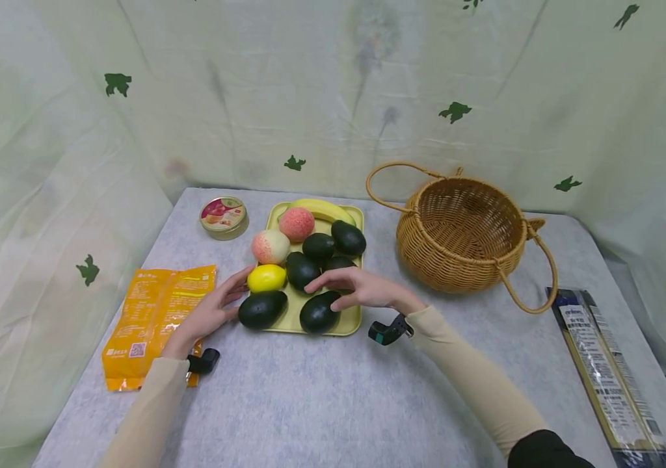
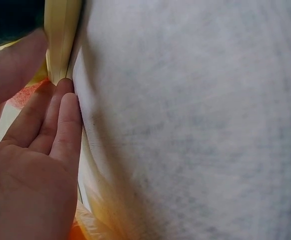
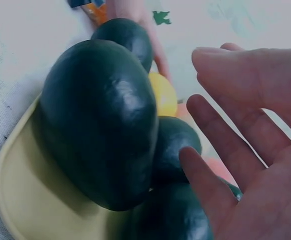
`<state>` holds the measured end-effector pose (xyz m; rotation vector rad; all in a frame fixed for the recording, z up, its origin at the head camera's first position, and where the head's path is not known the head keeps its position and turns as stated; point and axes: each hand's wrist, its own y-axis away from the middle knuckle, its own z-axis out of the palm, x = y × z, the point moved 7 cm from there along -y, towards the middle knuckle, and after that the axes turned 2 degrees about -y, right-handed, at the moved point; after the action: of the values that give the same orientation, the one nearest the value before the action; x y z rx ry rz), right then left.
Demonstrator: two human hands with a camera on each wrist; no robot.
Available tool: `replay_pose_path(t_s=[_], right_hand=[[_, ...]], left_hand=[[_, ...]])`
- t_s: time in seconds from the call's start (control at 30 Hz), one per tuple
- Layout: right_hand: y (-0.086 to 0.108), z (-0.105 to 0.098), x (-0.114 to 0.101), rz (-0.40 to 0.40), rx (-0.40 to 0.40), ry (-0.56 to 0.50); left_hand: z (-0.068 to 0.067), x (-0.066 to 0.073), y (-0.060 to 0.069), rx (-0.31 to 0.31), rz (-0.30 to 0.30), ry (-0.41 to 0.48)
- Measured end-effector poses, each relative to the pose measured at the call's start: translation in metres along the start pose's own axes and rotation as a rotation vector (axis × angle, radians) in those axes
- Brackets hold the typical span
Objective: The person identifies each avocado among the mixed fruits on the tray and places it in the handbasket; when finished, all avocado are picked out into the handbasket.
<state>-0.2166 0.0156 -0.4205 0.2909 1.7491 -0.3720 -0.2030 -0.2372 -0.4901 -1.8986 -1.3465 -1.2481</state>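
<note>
A yellow tray [image 1: 292,321] holds several dark green avocados [image 1: 319,312], a lemon [image 1: 266,278], two peaches [image 1: 296,225] and a banana [image 1: 322,209]. At the tray's left side is my left hand [image 1: 214,310], its fingers extended beside the lemon and the front left avocado [image 1: 262,309]; in the left wrist view the fingertips of that hand [image 2: 33,140] lie by the tray's edge [image 2: 60,40]. My right hand [image 1: 362,288] hovers over the tray's right part, fingers spread. The right wrist view shows this hand [image 3: 250,120] holding nothing, beside a large avocado [image 3: 100,125].
A wicker basket [image 1: 450,266] with raised handles stands at the back right. Behind my left hand lie an orange packet [image 1: 157,312] and, farther back, a round tin [image 1: 224,218]. A long flat package [image 1: 611,377] lies at the right edge.
</note>
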Motion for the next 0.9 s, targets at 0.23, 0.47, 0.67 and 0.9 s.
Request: replay_pose_path(t_s=[0.23, 0.47, 0.67, 0.9], right_hand=[[-0.003, 0.010, 0.009, 0.018, -0.039, 0.115], [-0.007, 0.019, 0.018, 0.073, -0.068, 0.189], [-0.010, 0.019, 0.021, 0.076, -0.070, 0.283], [-0.013, 0.020, 0.020, 0.049, -0.047, 0.387]], left_hand=[[0.000, -0.001, 0.000, -0.001, -0.004, 0.002], [0.000, -0.002, 0.000, -0.003, -0.004, 0.012], [0.000, 0.000, 0.000, -0.005, -0.001, 0.009], [0.000, -0.001, 0.001, -0.001, 0.002, 0.003]])
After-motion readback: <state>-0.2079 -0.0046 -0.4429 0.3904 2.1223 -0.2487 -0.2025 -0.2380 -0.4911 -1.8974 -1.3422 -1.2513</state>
